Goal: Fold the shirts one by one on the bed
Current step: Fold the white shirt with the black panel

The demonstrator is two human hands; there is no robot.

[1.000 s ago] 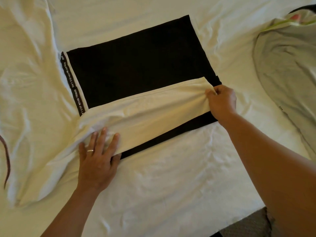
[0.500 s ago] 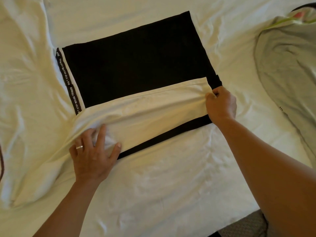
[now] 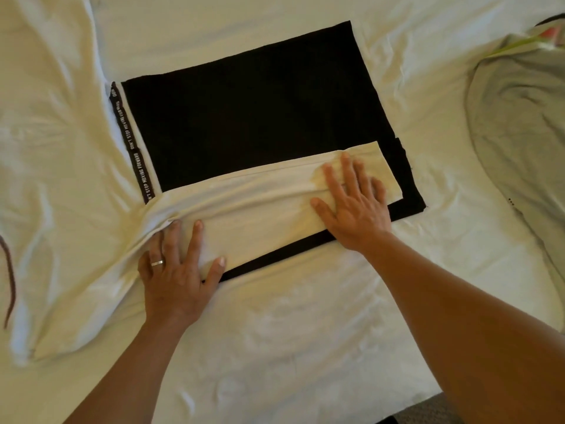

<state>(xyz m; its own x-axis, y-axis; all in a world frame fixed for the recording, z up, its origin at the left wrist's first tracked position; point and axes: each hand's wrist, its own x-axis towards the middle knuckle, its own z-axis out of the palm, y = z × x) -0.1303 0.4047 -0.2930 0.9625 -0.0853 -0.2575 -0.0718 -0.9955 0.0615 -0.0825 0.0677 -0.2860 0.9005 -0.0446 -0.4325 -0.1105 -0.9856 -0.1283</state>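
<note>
Pressing flat, both open hands (image 3: 175,276) (image 3: 356,206) touch the shirt's cream sleeve (image 3: 260,206).

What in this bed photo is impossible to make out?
Head view only:
- Printed strip: its top words are too small and blurred.
- Grey garment: cut off by the right edge.
- Black panel: its near part is covered by the folded white sleeve.
- Dark cord: runs off the left edge.

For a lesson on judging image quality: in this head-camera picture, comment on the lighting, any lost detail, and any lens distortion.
Head view: soft warm light, faint shadows beneath the left hand and right hand; the black shirt panel shows no texture; the white bedsheet looks smeared; slight wide-angle bowing of the sheet near the edges.
</note>
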